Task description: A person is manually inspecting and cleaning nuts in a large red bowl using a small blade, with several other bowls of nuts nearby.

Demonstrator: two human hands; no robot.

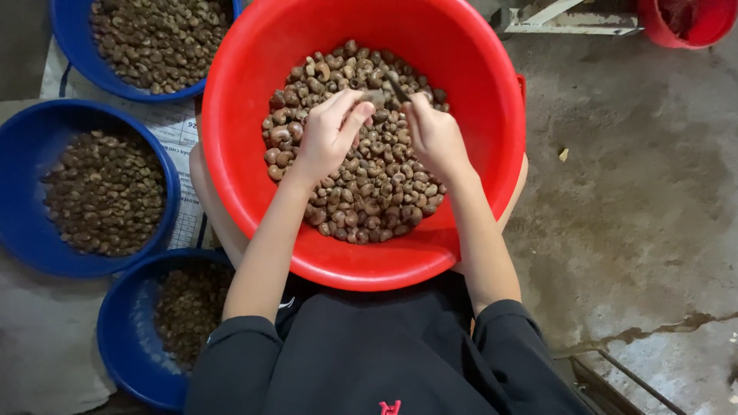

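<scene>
**Two hands over a tub of nuts**

A red tub (pixel 254 192) rests on the person's lap, holding brown nuts (pixel 369 192). Three blue bowls (pixel 23 230) of nuts stand beside it on the floor. The left hand (pixel 327 134) pinches one nut (pixel 375 97) above the pile; the right hand (pixel 434 134) is closed round a thin metal pick (pixel 397 86) touching that nut

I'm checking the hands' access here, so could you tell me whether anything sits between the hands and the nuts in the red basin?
Nothing visible does. The left hand and right hand are inside the red basin, directly over the nuts.
</scene>
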